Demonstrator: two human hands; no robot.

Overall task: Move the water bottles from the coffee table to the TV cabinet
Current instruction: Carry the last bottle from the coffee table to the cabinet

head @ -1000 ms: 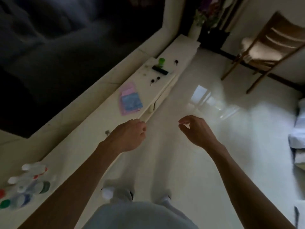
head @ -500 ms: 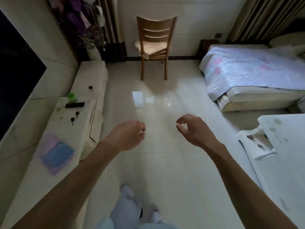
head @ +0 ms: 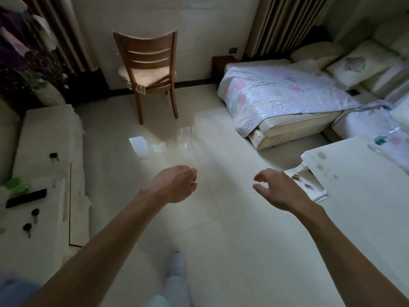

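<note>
A: What fills the room?

B: A glossy tiled floor [head: 221, 229], a quilt-covered bed [head: 287, 96] at the far right, then the coffee table, its white tabletop [head: 365, 207] running along the right. The TV cabinet [head: 48, 134] lies along the left, and a wooden chair [head: 150, 63] stands by the far wall.

A: And the water bottles?

B: The water bottles [head: 392, 145] lie at the tabletop's far right edge, clear plastic with one green cap. They're blurred, so I can't count them.

A: The hands?

B: Both carry nothing, out over the floor between the two pieces of furniture. The left hand [head: 174, 185] is loosely curled. The right hand [head: 281, 189] has thumb and fingers apart, close to the tabletop's near left corner, well short of the bottles.

A: So what could go wrong?

B: I'd say the reach comes next. That corner has a lower ledge jutting out, and a wrist could clip it. Bottles lying on their sides may roll off the edge if nudged. The shiny floor looks slippery for the turn towards the cabinet.

A: And at the cabinet?

B: A black remote [head: 26, 197], a green cup [head: 15, 183] and small keys [head: 27, 228] crowd its near end. A bottle set down there could tip.
</note>
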